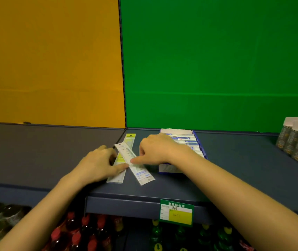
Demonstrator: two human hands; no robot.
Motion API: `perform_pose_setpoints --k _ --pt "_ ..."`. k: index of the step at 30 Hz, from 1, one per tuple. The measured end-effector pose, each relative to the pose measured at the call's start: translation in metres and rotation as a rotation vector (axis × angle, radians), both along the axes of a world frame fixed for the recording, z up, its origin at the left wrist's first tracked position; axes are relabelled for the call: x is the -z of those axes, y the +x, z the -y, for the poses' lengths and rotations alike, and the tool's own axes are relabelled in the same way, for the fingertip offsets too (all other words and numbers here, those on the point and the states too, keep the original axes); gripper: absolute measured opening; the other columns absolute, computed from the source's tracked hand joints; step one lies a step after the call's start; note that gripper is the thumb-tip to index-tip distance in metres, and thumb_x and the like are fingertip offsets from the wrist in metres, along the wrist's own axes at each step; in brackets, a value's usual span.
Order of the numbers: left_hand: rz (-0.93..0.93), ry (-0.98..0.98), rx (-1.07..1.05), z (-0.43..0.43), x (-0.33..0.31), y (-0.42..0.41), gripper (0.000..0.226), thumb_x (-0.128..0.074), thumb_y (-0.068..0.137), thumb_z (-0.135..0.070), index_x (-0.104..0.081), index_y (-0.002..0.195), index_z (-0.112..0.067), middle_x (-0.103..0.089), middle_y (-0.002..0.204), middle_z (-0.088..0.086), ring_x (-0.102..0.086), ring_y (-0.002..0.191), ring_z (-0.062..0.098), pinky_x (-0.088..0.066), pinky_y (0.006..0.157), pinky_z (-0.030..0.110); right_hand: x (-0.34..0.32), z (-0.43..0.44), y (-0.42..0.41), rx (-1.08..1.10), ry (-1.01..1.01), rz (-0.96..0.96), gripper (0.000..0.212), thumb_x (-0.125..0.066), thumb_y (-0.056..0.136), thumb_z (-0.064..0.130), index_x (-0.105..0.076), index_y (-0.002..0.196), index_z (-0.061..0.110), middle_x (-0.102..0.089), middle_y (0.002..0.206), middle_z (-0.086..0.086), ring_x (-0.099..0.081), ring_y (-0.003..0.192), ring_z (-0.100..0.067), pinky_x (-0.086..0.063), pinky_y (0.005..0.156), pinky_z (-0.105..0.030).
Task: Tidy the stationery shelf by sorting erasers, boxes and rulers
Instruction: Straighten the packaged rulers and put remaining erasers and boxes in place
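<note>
The right hand (155,149) lays its thumb on the white ruler pack (141,173), fingers curled at the far side in a light pinch. The left hand (99,160) holds the yellow-topped ruler pack (130,140) much the same way. Both packs lie crossed near the front edge of the shelf (244,153), just left of the eraser tray (199,142). I'd swing the white pack round until its long edges match the one beneath, then square the pair to the front edge.
</note>
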State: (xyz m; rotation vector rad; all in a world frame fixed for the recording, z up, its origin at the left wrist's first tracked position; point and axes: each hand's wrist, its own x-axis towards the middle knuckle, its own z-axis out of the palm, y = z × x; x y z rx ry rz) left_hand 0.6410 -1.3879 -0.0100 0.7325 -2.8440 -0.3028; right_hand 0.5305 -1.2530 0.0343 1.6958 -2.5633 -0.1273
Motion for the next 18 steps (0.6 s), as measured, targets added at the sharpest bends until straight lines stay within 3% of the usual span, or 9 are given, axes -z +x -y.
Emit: perform_pose_setpoints --k 2,4,7,9,12,15,18 --pt "0.002 0.007 -0.021 -0.004 0.0 0.0 0.057 -0.056 0.074 -0.062 -0.054 0.11 -0.017 -0.051 0.109 0.004 -0.055 0.1 0.023 -0.047 0.087 0.036 0.004 0.01 0.003 0.059 0.077 -0.042 0.056 -0.038 0.086 0.064 -0.04 0.059 0.015 -0.044 0.065 -0.001 -0.046 0.081 -0.025 -0.031 0.07 -0.032" --pt "0.016 0.016 -0.024 -0.006 -0.002 0.0 0.058 -0.057 0.076 -0.059 -0.054 0.113 -0.014 -0.051 0.112 0.006 -0.054 0.102 0.023 -0.046 0.088 0.034 0.003 0.018 0.003 0.093 0.125 -0.042 0.057 -0.037 0.085 0.066 -0.03 0.058 0.016 -0.035 0.063 0.001 -0.042 0.082 -0.024 -0.029 0.08 -0.038" --pt "0.038 0.063 -0.034 -0.001 -0.008 0.0 0.048 -0.06 0.078 -0.049 -0.058 0.109 -0.013 -0.057 0.111 0.006 -0.055 0.099 0.022 -0.047 0.085 0.034 0.002 0.026 0.001 0.125 0.213 -0.009 0.058 -0.038 0.084 0.067 -0.043 0.07 0.011 -0.049 0.076 0.001 -0.048 0.094 -0.028 -0.029 0.095 -0.043" --pt "0.036 0.143 -0.065 0.004 -0.011 -0.001 0.04 -0.064 0.076 -0.044 -0.06 0.104 -0.015 -0.062 0.108 0.006 -0.059 0.096 0.021 -0.051 0.083 0.035 0.002 0.03 -0.001 0.15 0.238 0.02 0.062 -0.039 0.083 0.068 -0.054 0.1 0.01 -0.059 0.107 -0.005 -0.05 0.113 -0.029 -0.026 0.102 -0.044" --pt "0.035 0.281 -0.084 0.011 -0.013 -0.005 0.03 -0.071 0.071 -0.039 -0.066 0.089 -0.016 -0.067 0.096 0.004 -0.061 0.089 0.018 -0.05 0.075 0.031 0.001 0.032 -0.004 0.204 0.242 0.127 0.075 -0.041 0.081 0.069 -0.048 0.125 0.009 -0.053 0.131 -0.008 -0.045 0.123 -0.03 -0.026 0.105 -0.045" --pt "0.072 0.366 -0.088 0.016 -0.016 -0.008 0.035 -0.073 0.064 -0.04 -0.069 0.078 -0.009 -0.062 0.08 0.004 -0.056 0.077 0.019 -0.04 0.065 0.03 0.001 0.034 -0.006 0.21 0.225 0.19 0.076 -0.045 0.081 0.067 -0.047 0.127 0.008 -0.051 0.132 -0.009 -0.047 0.118 -0.03 -0.03 0.103 -0.043" --pt "0.118 0.383 -0.099 0.017 -0.018 -0.01 0.038 -0.071 0.053 -0.045 -0.052 0.062 -0.013 -0.043 0.065 0.005 -0.038 0.063 0.019 -0.025 0.056 0.03 0.001 0.034 -0.005 0.177 0.209 0.175 0.061 -0.045 0.083 0.064 -0.053 0.113 0.011 -0.056 0.114 -0.008 -0.043 0.098 -0.026 -0.028 0.101 -0.043"
